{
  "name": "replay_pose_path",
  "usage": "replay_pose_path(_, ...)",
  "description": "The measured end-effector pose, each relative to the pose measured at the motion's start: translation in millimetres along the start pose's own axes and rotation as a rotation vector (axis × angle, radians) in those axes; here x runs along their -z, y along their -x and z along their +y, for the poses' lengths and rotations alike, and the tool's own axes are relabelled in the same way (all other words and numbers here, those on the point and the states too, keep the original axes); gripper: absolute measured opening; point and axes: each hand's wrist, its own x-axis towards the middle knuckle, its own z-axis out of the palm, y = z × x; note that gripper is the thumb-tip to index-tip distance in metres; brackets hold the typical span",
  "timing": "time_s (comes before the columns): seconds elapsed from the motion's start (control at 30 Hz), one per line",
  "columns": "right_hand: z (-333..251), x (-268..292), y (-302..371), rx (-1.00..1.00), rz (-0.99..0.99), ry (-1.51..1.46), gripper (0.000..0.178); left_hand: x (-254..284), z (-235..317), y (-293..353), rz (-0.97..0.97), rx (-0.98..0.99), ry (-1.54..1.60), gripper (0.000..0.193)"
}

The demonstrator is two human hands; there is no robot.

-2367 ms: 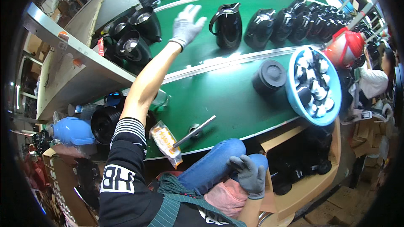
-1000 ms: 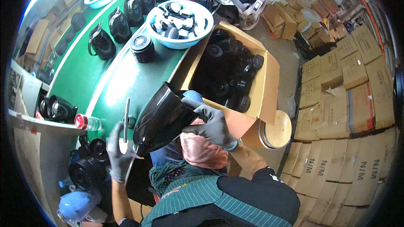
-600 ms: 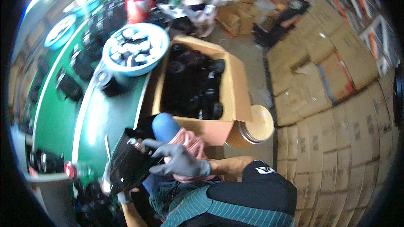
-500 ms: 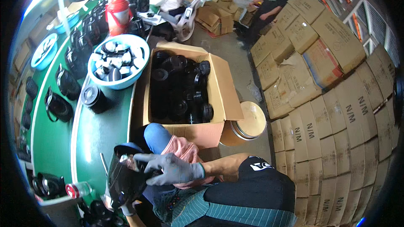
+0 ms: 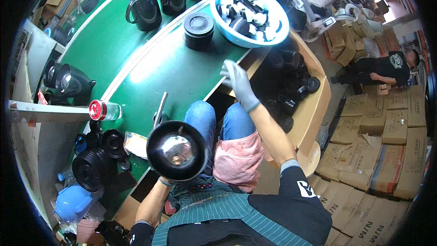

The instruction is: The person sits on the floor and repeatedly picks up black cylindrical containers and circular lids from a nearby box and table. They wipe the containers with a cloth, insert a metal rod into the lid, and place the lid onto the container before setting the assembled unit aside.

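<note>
A black jug body (image 5: 176,150) is tipped with its round mouth toward me, over my lap. Its inside is shiny and mirrored. My left hand (image 5: 165,181) supports it from below, and the fingers are hidden behind it. My right hand (image 5: 240,84), in a grey glove, reaches forward with fingers stretched out and nothing seen in them. It is near the bench edge, between a stack of black round lids (image 5: 198,32) and a cardboard box (image 5: 318,105) of black parts. A light blue basin (image 5: 250,43) of white and black pieces stands beyond it.
Black jugs (image 5: 144,11) line the green bench (image 5: 150,68). At left are a red-lidded clear jar (image 5: 104,110), a metal rod (image 5: 160,109) and piled black parts (image 5: 88,168). Cartons (image 5: 350,159) are stacked at right, where another person (image 5: 391,70) stands.
My right hand has left the jug's mouth and moved forward over the bench edge. The jug is now tilted with its opening toward me. The view has turned left.
</note>
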Motion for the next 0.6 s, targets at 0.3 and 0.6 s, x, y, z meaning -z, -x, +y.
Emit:
replay_pose_path(0.3,-31.6,-107.1,-139.2,0.074,0.398,0.712,0.143,2.4,-22.2,19.9,0.039,0.05,0.094,0.062)
replay_pose_path(0.6,-0.7,-117.1,-133.4,0.298,0.554,0.816,0.145,6.0,-24.3,10.5,0.036,0.047,0.127,0.061)
